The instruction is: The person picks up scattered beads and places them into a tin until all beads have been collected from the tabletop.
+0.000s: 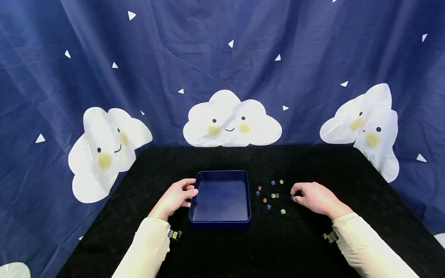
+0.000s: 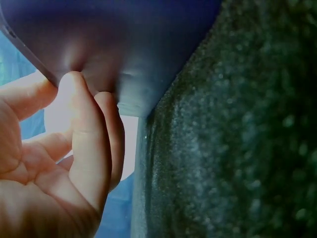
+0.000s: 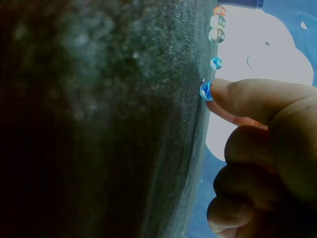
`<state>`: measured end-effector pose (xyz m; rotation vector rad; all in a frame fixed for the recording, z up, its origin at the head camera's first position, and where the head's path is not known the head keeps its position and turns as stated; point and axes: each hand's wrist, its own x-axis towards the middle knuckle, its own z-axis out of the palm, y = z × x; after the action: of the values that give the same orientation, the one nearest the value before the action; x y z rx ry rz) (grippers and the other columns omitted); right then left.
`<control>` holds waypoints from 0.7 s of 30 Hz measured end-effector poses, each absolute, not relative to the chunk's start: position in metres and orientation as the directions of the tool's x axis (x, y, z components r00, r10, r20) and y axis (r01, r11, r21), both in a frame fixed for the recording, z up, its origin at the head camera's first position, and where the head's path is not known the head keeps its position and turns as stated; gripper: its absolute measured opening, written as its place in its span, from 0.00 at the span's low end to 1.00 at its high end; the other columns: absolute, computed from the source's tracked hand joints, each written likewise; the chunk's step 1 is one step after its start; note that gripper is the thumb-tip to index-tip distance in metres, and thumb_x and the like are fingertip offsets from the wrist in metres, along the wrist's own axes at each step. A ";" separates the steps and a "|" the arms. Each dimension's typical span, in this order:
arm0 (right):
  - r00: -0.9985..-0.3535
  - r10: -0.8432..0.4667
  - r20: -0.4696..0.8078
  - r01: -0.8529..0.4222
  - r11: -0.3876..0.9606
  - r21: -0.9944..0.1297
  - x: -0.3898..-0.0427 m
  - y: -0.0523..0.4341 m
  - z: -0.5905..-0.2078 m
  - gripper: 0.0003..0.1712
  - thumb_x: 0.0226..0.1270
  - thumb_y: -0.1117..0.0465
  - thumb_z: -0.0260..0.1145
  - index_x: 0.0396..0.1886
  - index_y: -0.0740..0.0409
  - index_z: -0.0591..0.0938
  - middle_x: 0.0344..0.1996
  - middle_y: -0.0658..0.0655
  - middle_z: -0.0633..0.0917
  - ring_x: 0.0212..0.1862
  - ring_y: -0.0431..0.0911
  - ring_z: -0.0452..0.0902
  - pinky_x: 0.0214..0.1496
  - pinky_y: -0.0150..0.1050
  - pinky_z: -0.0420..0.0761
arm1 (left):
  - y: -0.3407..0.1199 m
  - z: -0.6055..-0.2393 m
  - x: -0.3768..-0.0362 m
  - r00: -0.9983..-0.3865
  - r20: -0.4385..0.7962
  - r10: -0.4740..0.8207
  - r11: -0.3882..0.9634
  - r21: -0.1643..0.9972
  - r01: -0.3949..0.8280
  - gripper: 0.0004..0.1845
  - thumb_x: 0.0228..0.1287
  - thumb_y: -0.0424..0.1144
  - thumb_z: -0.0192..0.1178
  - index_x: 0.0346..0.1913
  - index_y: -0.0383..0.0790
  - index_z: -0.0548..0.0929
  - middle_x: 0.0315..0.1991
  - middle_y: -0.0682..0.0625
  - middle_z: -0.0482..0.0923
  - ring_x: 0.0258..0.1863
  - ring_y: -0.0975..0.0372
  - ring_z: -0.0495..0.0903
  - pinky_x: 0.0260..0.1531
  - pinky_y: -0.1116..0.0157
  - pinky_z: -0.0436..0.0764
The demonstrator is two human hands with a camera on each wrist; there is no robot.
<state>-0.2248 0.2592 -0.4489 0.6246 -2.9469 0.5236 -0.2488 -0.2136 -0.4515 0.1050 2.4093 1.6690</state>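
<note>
On the black table (image 1: 313,239) the left hand (image 1: 175,197) grips the left wall of a shallow blue tray (image 1: 220,224) — fingers curled against it. The right hand (image 1: 314,197) pinches a blue marble (image 1: 292,197) lying on the cloth — the rightmost of the scattered marbles (image 1: 272,195) just right of the tray.

A black table (image 1: 347,173) stands before a dark blue backdrop (image 1: 174,46) printed with smiling white clouds (image 1: 231,119) and small white triangles (image 1: 131,15).
</note>
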 end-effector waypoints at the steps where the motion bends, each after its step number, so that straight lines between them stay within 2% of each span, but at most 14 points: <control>1: -0.910 -0.385 0.153 -0.414 0.856 -0.309 -0.225 0.259 -0.449 0.09 0.57 0.60 0.74 0.34 0.42 0.84 0.16 0.37 0.72 0.22 0.36 0.68 0.30 0.41 0.72 | -0.213 -0.451 -0.249 -0.976 -0.134 0.173 0.358 0.932 -0.064 0.26 0.72 0.31 0.60 0.70 0.29 0.70 0.48 0.41 0.75 0.39 0.56 0.80 0.31 0.61 0.84; 7: -0.893 -0.415 0.174 -0.449 0.847 -0.286 -0.225 0.258 -0.450 0.11 0.56 0.60 0.74 0.31 0.40 0.81 0.16 0.36 0.70 0.22 0.35 0.67 0.28 0.40 0.71 | -0.210 -0.445 -0.245 -0.978 -0.137 0.159 0.356 0.932 -0.072 0.26 0.71 0.30 0.60 0.69 0.28 0.70 0.49 0.40 0.75 0.40 0.55 0.81 0.31 0.61 0.84; 14: -0.922 -0.339 0.186 -0.384 0.857 -0.344 -0.226 0.256 -0.448 0.10 0.60 0.57 0.72 0.30 0.41 0.76 0.15 0.38 0.71 0.20 0.36 0.66 0.27 0.38 0.69 | -0.216 -0.452 -0.249 -0.975 -0.134 0.178 0.330 0.942 -0.069 0.28 0.70 0.35 0.63 0.70 0.32 0.72 0.50 0.41 0.77 0.40 0.55 0.82 0.32 0.60 0.85; 21: -0.919 -0.317 0.232 -0.384 0.851 -0.359 -0.223 0.244 -0.440 0.10 0.60 0.58 0.71 0.32 0.43 0.75 0.15 0.39 0.70 0.19 0.36 0.65 0.26 0.38 0.68 | -0.216 -0.454 -0.250 -0.974 -0.137 0.178 0.317 0.945 -0.075 0.28 0.69 0.34 0.64 0.69 0.33 0.72 0.48 0.41 0.78 0.40 0.54 0.83 0.32 0.60 0.85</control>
<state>-0.2232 0.2444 -0.4396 0.5467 -2.8626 0.6060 -0.2498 -0.2158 -0.4537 0.0941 2.3654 1.7161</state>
